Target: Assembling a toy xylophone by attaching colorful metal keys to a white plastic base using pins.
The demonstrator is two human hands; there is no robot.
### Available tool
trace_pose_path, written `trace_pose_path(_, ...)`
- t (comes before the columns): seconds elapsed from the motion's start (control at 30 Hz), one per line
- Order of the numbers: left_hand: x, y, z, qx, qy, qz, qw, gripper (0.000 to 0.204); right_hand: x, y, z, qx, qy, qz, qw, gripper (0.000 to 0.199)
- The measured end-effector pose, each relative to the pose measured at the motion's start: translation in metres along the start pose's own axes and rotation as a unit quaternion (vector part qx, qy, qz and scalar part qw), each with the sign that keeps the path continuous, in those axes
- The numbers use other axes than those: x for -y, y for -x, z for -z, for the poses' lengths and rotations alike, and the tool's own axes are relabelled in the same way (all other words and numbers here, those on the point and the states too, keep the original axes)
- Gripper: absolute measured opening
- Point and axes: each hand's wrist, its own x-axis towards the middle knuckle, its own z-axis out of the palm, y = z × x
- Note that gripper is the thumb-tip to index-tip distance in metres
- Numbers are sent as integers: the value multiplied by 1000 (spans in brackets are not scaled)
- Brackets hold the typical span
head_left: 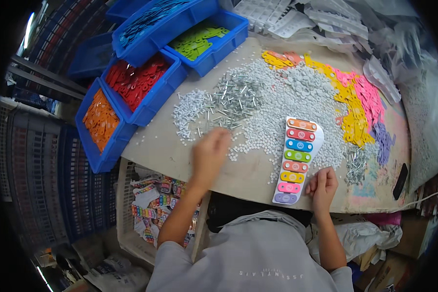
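Note:
A white card (305,167) lies at the table's near edge, with a column of coloured oblong plates bearing small white discs. Close beside its lower right edge is my right hand (324,187), its fingers curled; anything inside them is hidden. My left hand (211,151) reaches to the near edge of a pile of silvery metal pins (236,97), fingers drawn together. What those fingers pinch, if anything, is too small to make out. White plastic pins (189,111) are heaped just beyond that hand, and small white discs (263,129) spread across the middle.
Blue bins at the far left hold orange (101,121), red (137,80), green (197,41) and blue pieces (148,22). Yellow (353,114), pink (370,97) and purple pieces (383,141) lie right, near more metal pins (356,164). A crate (123,209) of finished-looking cards stands below left.

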Motion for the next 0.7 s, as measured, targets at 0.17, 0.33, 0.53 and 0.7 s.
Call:
trace_pose_path(0.17, 48, -19, 59, -95, -195, -59, 974, 7, -5, 5, 2, -18, 58, 72, 996, 19)
trace_pose_path(0.33, 83, -19, 70, -68, -274, -122, 952, 5, 1, 2, -4, -19, 205, 156, 966, 13)
trace_pose_path(0.53, 87, -20, 74, -32, -233, -126, 964, 11, 54, -25, 72, -254, 428, 298, 815, 9)
trace_pose_path(0.7, 82, -19, 62, -7, -239, -95, 966, 14, 52, -45, 168, -319, 435, 242, 807, 12)
